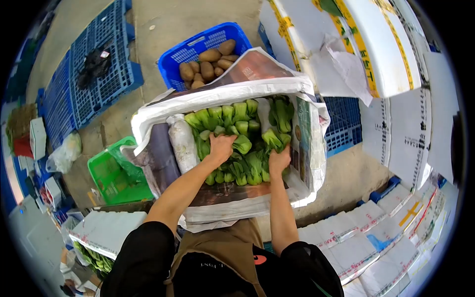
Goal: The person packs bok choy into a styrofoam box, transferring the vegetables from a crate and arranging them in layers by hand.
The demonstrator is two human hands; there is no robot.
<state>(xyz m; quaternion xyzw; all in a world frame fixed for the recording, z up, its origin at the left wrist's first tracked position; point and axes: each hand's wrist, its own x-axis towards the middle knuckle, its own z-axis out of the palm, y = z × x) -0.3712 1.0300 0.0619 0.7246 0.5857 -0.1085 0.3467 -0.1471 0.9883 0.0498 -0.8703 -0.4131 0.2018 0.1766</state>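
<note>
A white foam box [222, 95] lined with printed paper stands in front of me, holding rows of green bok choy [240, 110]. My left hand [221, 147] reaches into the middle of it, its fingers closed round a bok choy head [241, 145]. On the right side of the box my right hand [279, 161] grips another bok choy [272, 140] by its pale base. Left of the greens lies a pale wrapped bundle [182, 143], against dark lining paper [164, 156]. The fingertips of both hands are partly hidden among the leaves.
Behind the box sits a blue basket [170, 62] of potatoes [207, 69]. A green crate [106, 171] is at left, with blue pallets [101, 64] beyond. Stacked white foam boxes [363, 44] rise at right; more boxes [346, 247] lie lower right. Another person [71, 282] shows at lower left.
</note>
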